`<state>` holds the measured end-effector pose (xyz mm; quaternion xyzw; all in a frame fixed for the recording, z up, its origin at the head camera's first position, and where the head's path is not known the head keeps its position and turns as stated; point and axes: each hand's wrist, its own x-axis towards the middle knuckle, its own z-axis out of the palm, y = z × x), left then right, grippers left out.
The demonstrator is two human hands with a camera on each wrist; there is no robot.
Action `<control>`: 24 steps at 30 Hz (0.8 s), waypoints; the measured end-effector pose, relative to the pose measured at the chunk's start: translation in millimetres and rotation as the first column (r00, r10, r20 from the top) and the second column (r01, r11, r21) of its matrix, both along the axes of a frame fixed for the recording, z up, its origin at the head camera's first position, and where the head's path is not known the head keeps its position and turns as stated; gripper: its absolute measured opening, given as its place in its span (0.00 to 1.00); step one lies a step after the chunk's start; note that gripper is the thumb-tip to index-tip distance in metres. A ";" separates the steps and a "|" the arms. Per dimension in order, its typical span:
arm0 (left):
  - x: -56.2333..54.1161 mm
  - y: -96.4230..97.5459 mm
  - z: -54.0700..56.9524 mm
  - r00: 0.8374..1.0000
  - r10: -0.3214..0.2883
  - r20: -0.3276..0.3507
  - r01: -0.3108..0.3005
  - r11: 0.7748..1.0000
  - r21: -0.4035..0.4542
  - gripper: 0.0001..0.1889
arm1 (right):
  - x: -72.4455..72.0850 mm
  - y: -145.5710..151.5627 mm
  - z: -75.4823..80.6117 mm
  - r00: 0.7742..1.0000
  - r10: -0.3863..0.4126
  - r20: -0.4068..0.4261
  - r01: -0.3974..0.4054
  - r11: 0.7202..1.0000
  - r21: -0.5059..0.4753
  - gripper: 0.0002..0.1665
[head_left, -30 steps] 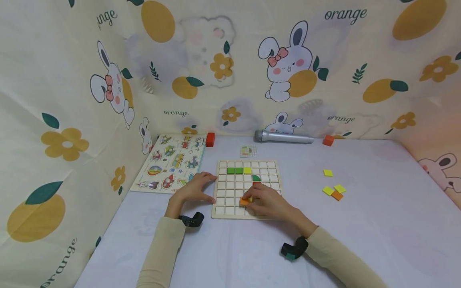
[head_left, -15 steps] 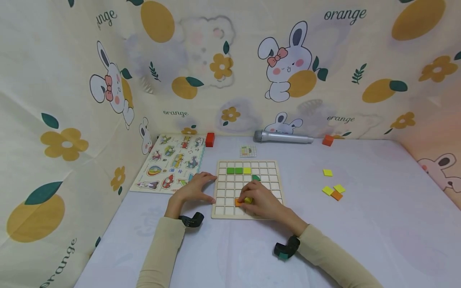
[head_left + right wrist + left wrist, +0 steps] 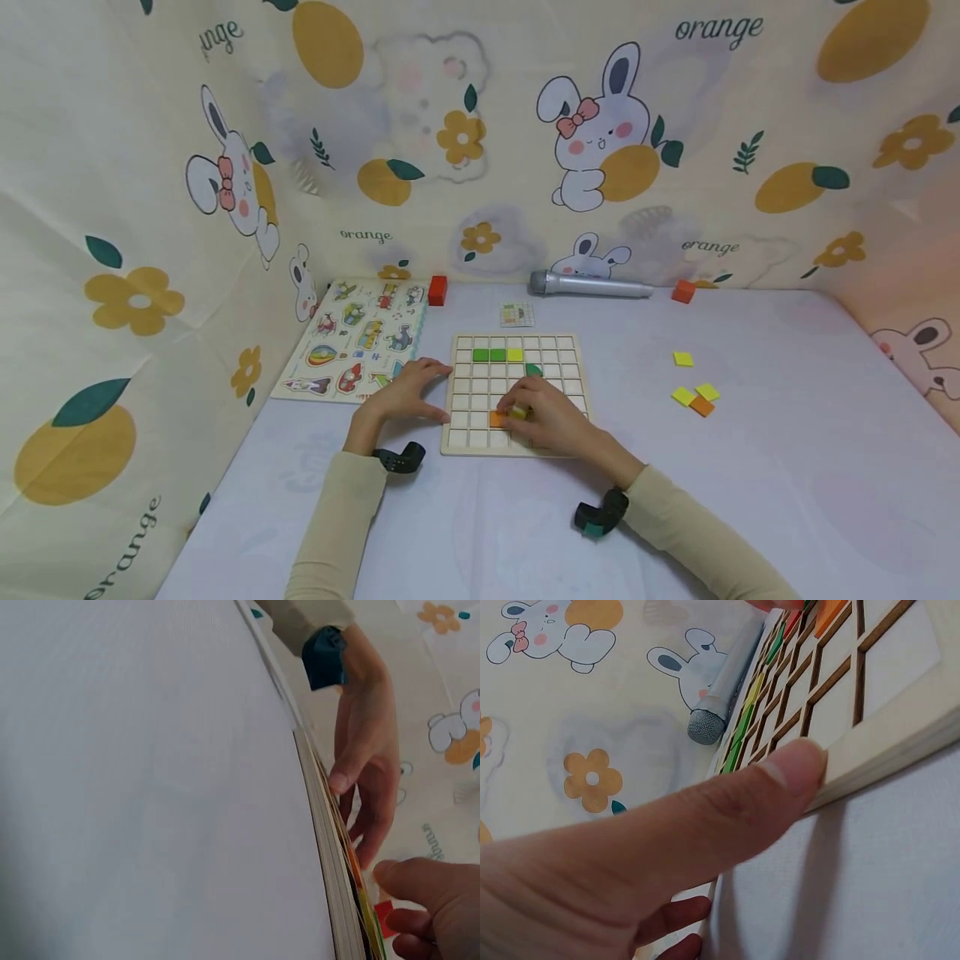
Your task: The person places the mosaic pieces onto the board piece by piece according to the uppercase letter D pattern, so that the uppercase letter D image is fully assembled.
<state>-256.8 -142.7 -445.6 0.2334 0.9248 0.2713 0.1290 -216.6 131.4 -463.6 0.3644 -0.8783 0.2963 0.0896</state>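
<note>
A pale wooden grid board (image 3: 576, 454) lies on the table. My left hand (image 3: 401, 396) is spread at its left side, thumb and a fingertip touching the edge; in the left wrist view the thumb (image 3: 735, 795) presses the frame. Over the lower middle of the grid, my right hand (image 3: 551, 421) pinches the right edge of an orange square tile (image 3: 496, 419), which lies at a cell. A yellow piece (image 3: 518, 412) shows between the right fingers; whether it is held or lies on the board, I cannot tell. Two green tiles (image 3: 489, 356), a yellow tile (image 3: 515, 355) and a rounded green piece (image 3: 533, 369) sit in cells.
A small patterned card (image 3: 517, 314) is behind the board. A picture puzzle board (image 3: 352, 333) lies at left. Along the back are a silver microphone (image 3: 592, 286) and two red blocks (image 3: 438, 291). Yellow tiles (image 3: 683, 359) and an orange tile (image 3: 702, 406) lie at right.
My right hand has moved slightly left with the orange tile, bringing it to a cell; over the last half second it barely moves. The left hand stays at the board's edge.
</note>
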 end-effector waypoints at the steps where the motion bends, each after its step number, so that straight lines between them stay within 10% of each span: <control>1: -0.2 -0.2 -0.4 1.000 0.001 0.000 -0.001 1.000 0.000 0.43 | -0.1 2.5 0.7 1.000 0.007 0.006 -0.007 1.000 -0.012 0.09; 24: 0.4 -0.5 0.3 1.000 0.004 0.004 -0.004 1.000 -0.011 0.43 | 13.6 111.5 19.3 0.992 -0.077 0.096 0.084 0.994 -0.075 0.18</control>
